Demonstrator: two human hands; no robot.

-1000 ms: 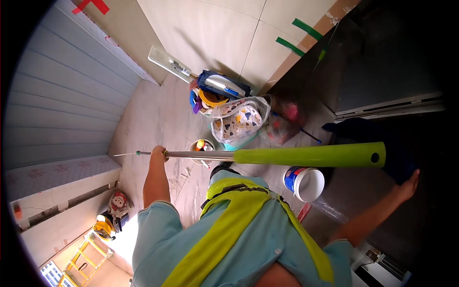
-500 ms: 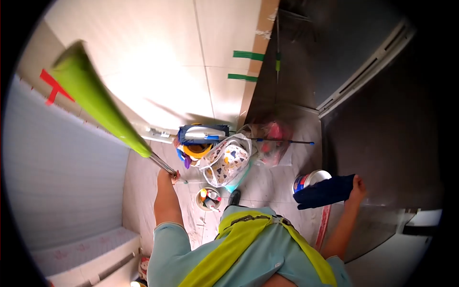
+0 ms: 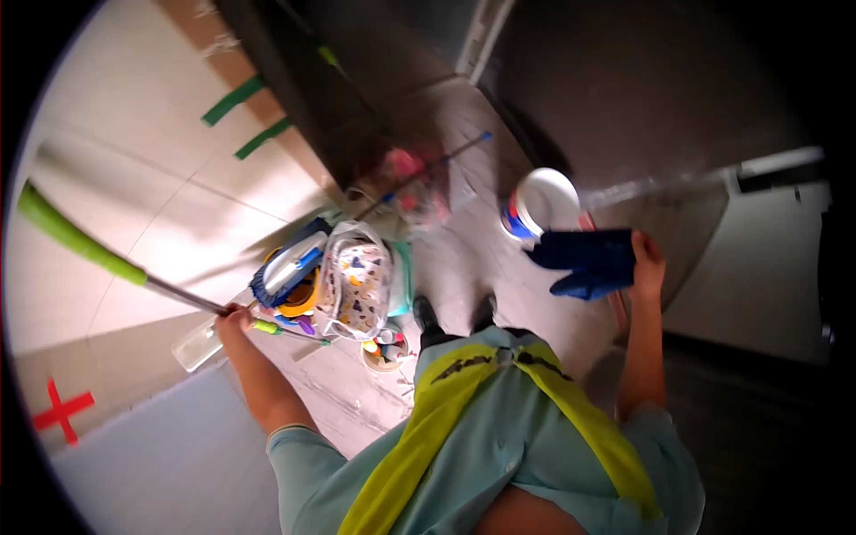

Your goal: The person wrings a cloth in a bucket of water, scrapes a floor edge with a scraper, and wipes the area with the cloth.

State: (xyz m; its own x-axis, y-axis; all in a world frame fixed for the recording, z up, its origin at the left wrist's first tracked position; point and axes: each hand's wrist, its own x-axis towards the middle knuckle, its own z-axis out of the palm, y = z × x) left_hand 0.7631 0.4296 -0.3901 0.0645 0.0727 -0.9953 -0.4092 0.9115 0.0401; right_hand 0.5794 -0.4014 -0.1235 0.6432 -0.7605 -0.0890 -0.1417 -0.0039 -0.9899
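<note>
My left hand (image 3: pixel 234 319) is closed around the metal shaft of a long pole (image 3: pixel 183 295) with a bright green grip. The grip reaches toward the upper left, and the lower end of the pole passes over the floor beside the bags. On the other side, my right hand (image 3: pixel 649 267) grasps one end of a dark blue cloth (image 3: pixel 584 259). The cloth hangs out to the left, its free end split in two flaps. Just beyond it stands a white bucket (image 3: pixel 560 192) with a blue and red label, which the cloth partly overlaps in view.
A patterned bag in clear plastic (image 3: pixel 361 281) stands by a blue-edged mop head (image 3: pixel 290 263). Near my feet is a small tub of bottles (image 3: pixel 385 349). A blue-tipped rod (image 3: pixel 437 165) crosses a bag with pink contents (image 3: pixel 415 192). Dark panels (image 3: pixel 660 89) border the right.
My view has turned to the right. The pole now lies at a flatter angle, its grip farther left. My right hand still holds the cloth, with its flaps spread more.
</note>
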